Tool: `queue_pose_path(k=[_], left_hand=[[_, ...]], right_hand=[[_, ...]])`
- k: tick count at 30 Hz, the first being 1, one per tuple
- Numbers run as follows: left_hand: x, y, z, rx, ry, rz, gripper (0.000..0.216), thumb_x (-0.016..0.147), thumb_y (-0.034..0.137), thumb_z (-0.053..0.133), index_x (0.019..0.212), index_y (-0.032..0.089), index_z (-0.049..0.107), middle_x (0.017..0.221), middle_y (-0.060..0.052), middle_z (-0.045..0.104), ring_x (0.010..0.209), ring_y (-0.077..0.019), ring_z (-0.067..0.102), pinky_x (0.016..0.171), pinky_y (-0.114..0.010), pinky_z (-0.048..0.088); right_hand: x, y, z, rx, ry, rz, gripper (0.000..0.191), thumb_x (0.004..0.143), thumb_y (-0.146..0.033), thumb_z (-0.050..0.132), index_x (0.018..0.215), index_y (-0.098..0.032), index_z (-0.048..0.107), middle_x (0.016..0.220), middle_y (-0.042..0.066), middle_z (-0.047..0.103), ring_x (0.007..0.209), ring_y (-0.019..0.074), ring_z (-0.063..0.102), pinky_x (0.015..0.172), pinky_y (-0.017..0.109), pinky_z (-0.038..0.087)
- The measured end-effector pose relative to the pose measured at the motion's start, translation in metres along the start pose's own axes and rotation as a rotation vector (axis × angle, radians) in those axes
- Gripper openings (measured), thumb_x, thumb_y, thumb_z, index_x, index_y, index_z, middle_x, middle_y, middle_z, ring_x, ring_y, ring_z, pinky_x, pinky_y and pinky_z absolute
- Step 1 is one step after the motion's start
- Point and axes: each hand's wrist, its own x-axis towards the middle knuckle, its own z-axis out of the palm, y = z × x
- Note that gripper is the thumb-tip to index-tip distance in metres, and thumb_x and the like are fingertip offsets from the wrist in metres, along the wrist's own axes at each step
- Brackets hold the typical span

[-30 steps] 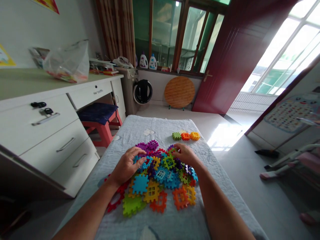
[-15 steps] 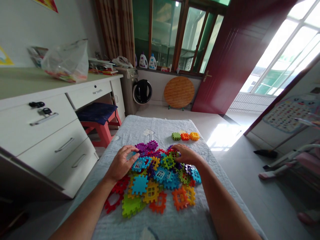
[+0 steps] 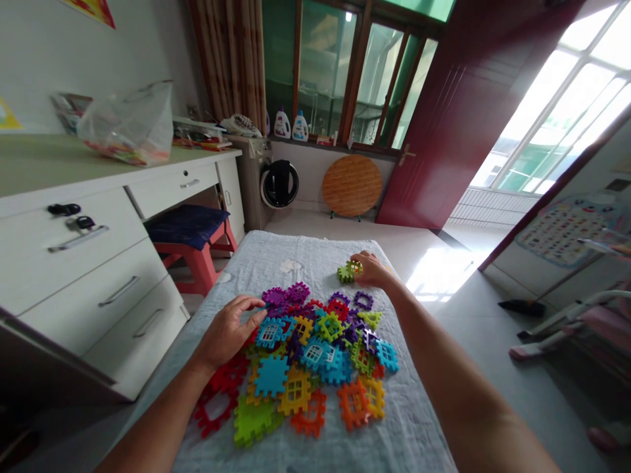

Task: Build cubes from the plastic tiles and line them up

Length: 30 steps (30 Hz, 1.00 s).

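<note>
At the fingertips of the right hand (image 3: 373, 270), holds a green piece (image 3: 353, 268); has the pile (image 3: 312, 355) mostly right of the half-curled left hand (image 3: 229, 330), cannot tell if grasping.

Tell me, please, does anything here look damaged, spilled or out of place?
Nothing stands out as damaged or spilled. Most colourful plastic pieces lie in a jumbled, overlapping heap on the cloth, which looks normal for loose pieces. The round wooden board stands on edge below the window, apparently just stored.
</note>
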Motion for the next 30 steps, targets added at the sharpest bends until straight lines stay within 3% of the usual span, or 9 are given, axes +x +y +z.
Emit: queue_pose_path(k=[6,13,17,21,26,30], left_hand=[[0.001,-0.002,-0.001,0.012,-0.003,-0.007,0.03,0.085,0.049,0.054,0.096,0.023,0.065,0.102,-0.004,0.067,0.097,-0.022,0.062,0.088,-0.032,0.049],[0.0,0.001,-0.001,0.016,-0.007,0.0,0.028,0.085,0.047,0.055,0.096,0.024,0.065,0.102,-0.004,0.067,0.098,-0.0214,0.062,0.089,-0.031,0.048],[0.0,0.001,0.0,0.019,0.005,0.002,0.029,0.085,0.048,0.055,0.096,0.023,0.065,0.102,-0.004,0.066,0.098,-0.0217,0.062,0.089,-0.032,0.048],[0.0,0.0,-0.002,0.021,0.007,0.001,0.03,0.085,0.048,0.054,0.097,0.022,0.065,0.101,-0.004,0.066,0.097,-0.0217,0.061,0.089,-0.033,0.048],[-0.001,0.0,-0.001,0.033,0.026,0.038,0.03,0.085,0.048,0.055,0.096,0.022,0.065,0.1,-0.005,0.066,0.096,-0.0215,0.061,0.089,-0.033,0.048],[-0.001,0.0,0.002,0.043,0.03,0.058,0.029,0.085,0.047,0.054,0.094,0.022,0.065,0.101,-0.005,0.065,0.098,-0.0217,0.061,0.091,-0.034,0.047]], right_hand=[[0.027,-0.001,0.015,-0.104,-0.135,0.012,0.059,0.059,-0.014,0.068,0.118,-0.022,0.063,0.115,0.01,0.057,0.105,0.0287,0.05,0.081,0.034,0.04],[0.034,0.001,0.028,-0.139,-0.169,0.023,0.058,0.058,-0.013,0.066,0.115,-0.022,0.065,0.116,0.012,0.057,0.103,0.0316,0.05,0.076,0.035,0.041],[0.031,-0.002,0.026,-0.131,-0.162,0.047,0.066,0.058,-0.014,0.066,0.124,-0.019,0.06,0.121,0.014,0.054,0.106,0.0327,0.049,0.079,0.037,0.042],[0.01,-0.009,0.013,-0.027,-0.059,0.027,0.071,0.064,-0.019,0.066,0.134,-0.017,0.051,0.126,0.014,0.051,0.111,0.0307,0.048,0.089,0.039,0.04],[-0.041,-0.022,0.011,0.132,-0.025,-0.162,0.049,0.071,-0.02,0.063,0.12,-0.016,0.06,0.118,0.012,0.059,0.109,0.0255,0.053,0.094,0.037,0.04],[-0.076,-0.039,0.024,0.154,-0.048,-0.165,0.033,0.076,-0.016,0.055,0.108,-0.017,0.065,0.105,0.009,0.067,0.098,0.0228,0.059,0.087,0.035,0.043]])
